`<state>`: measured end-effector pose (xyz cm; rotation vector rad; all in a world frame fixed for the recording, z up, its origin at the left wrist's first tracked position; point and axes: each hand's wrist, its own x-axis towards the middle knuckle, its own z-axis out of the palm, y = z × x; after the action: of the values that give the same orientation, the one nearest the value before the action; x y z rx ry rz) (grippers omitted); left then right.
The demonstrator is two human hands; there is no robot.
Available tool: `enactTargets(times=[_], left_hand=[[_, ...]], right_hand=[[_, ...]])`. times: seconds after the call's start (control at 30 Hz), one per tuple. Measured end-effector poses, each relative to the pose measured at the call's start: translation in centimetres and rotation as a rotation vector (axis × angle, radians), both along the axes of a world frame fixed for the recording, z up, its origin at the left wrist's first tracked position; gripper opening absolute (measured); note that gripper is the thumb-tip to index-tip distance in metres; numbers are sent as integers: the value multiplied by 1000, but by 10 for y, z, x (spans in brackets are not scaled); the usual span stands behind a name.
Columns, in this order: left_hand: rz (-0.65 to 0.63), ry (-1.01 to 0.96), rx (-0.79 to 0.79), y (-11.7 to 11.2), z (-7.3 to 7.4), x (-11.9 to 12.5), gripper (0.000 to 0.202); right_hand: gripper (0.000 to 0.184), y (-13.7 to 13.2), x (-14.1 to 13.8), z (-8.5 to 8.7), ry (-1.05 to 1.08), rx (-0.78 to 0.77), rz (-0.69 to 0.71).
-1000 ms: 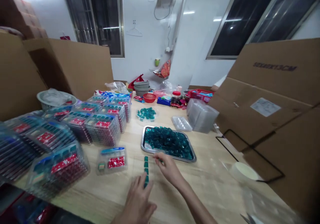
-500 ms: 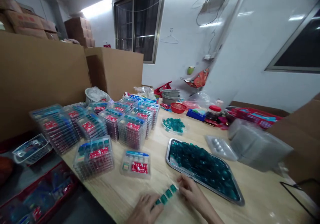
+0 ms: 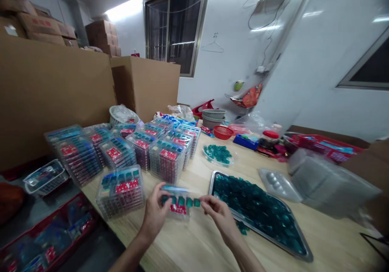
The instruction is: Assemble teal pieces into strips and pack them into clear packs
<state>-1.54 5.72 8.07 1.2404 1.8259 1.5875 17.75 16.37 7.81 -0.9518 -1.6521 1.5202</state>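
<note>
Teal cubes (image 3: 180, 201) form a row pinched between the left hand (image 3: 154, 209) and right hand (image 3: 220, 219), both grips clamped on its ends, just above a clear plastic pack (image 3: 178, 212) on the tabletop (image 3: 182, 249), near a metal tray (image 3: 267, 235).

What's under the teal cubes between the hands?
A clear plastic blister pack with a red label lies beneath the teal cubes. The cubes, left hand and right hand cover part of the pack, so its cavities can't be seen.

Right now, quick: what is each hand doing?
Left hand: closed, pinching one end of a row of teal cubes.
Right hand: closed, pinching the row's other end.
</note>
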Motion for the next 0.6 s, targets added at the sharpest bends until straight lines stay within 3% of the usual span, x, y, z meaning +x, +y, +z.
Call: enactTargets(times=[0.07, 0.17, 0.27, 0.37, 0.47, 0.6], left_hand=[[133, 92, -64, 15, -5, -11, 47], [268, 290, -137, 29, -25, -20, 54], [254, 396, -191, 31, -53, -22, 58], [218, 357, -211, 27, -75, -21, 56], [220, 286, -200, 23, -81, -19, 57], [235, 183, -192, 20, -75, -16, 58]], right_hand=[[35, 9, -23, -9, 2, -18, -15], [37, 22, -48, -28, -31, -74, -54], [37, 26, -56, -47, -66, -67, -104], [33, 21, -52, -58, -98, -36, -126], [30, 12, -47, -62, -138, 22, -112], [37, 6, -45, -60, -118, 1, -133]])
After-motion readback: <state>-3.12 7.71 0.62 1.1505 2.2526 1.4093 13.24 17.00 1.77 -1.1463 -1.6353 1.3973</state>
